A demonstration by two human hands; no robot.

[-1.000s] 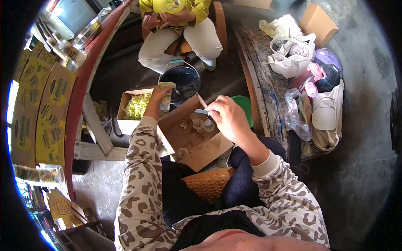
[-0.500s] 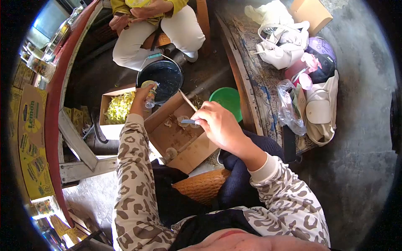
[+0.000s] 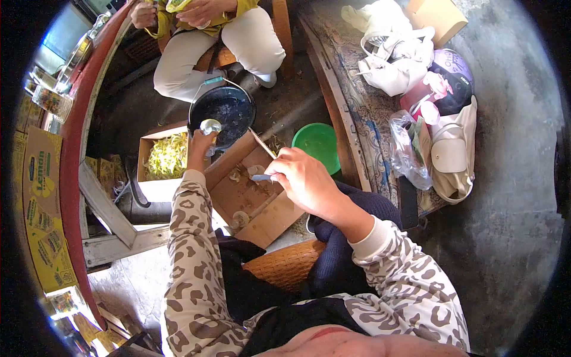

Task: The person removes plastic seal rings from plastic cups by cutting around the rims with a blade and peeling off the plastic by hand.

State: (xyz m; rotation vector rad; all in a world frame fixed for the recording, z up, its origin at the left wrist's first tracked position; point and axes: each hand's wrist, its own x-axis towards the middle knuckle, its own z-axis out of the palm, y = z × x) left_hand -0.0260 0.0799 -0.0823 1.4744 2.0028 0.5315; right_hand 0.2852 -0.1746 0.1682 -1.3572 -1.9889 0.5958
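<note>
My left hand (image 3: 202,146) is closed around a clear, shiny rounded container, perhaps a plastic cup (image 3: 210,126), at the near rim of a black bucket (image 3: 205,104) with a handle. My right hand (image 3: 303,178) is closed over an open cardboard box (image 3: 270,223). Out of its fingers sticks a long, thin, pointed brown tool (image 3: 262,143); a short grey-blue flat piece (image 3: 260,177) also shows there. I cannot tell whether these are one thing. Inside the box lie small pale scraps and a clear round cup (image 3: 240,219). Left of my left hand, a white-sided box (image 3: 157,188) holds yellow-green shreds (image 3: 168,156).
A green basin (image 3: 318,146) stands right of the cardboard box. Across from me sits another person (image 3: 244,41), holding something yellow-green. On the right, a bench (image 3: 351,77) carries bags and a purple helmet (image 3: 452,77). A red-edged table (image 3: 83,196) runs along the left.
The container in my left hand has tilted, its rounded end now facing me. My right hand keeps its grip on the tool. The other person's hands have moved apart.
</note>
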